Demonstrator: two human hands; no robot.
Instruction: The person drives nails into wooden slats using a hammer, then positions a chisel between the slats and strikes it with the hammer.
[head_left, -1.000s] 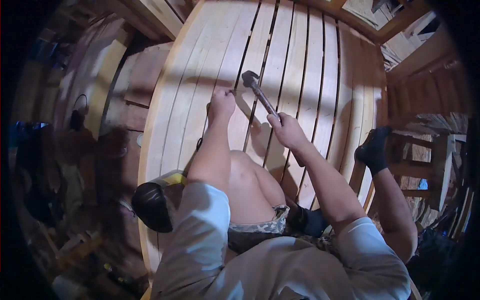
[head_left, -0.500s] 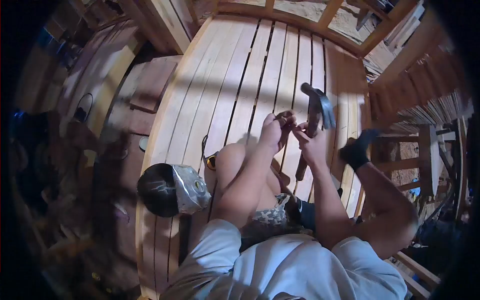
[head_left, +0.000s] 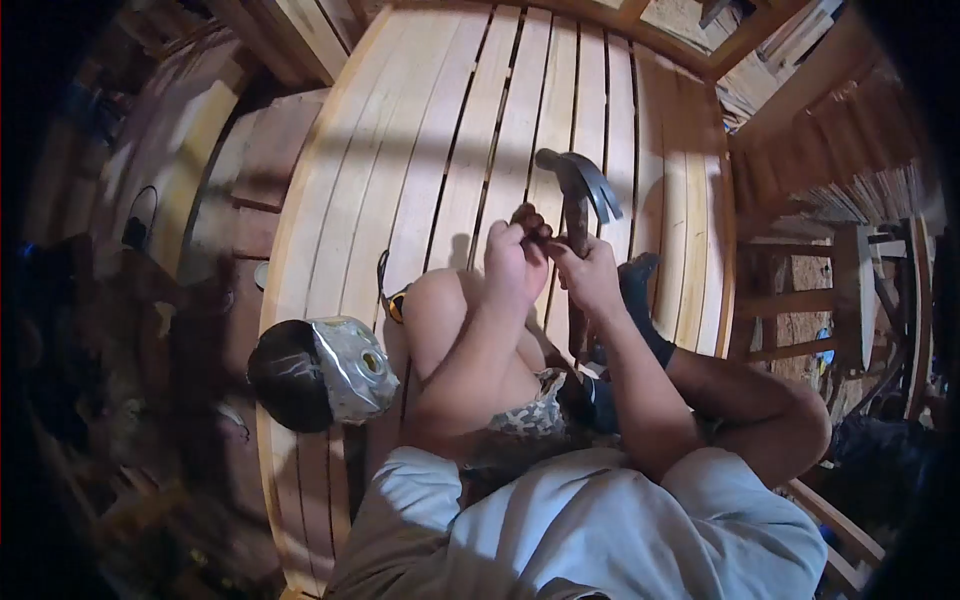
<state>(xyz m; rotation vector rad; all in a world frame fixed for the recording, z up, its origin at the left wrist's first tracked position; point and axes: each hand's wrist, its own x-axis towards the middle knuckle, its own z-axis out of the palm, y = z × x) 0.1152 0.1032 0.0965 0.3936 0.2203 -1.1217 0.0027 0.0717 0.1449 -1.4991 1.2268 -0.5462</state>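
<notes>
A claw hammer (head_left: pixel 577 205) stands roughly upright, its dark head above my right hand (head_left: pixel 588 275), whose fingers wrap round the handle. Close beside it on the left, my left hand (head_left: pixel 516 258) is closed, with its fingers curled in shadow. The fingertips of both hands meet or nearly meet. What my left hand holds is too small and dark to make out. Both hands are above the slatted wooden platform (head_left: pixel 400 170), over my bent legs.
At the left edge of the platform lies a silver and black container (head_left: pixel 350 370). A black and yellow tape measure (head_left: pixel 397 305) is by my knee. Wooden framing (head_left: pixel 790 302) stands at the right, and a wooden post (head_left: pixel 300 40) at the upper left.
My left hand has left the slats and come together with my right hand. The hammer, lying slanted over the slats before, is now more upright. The view has also shifted.
</notes>
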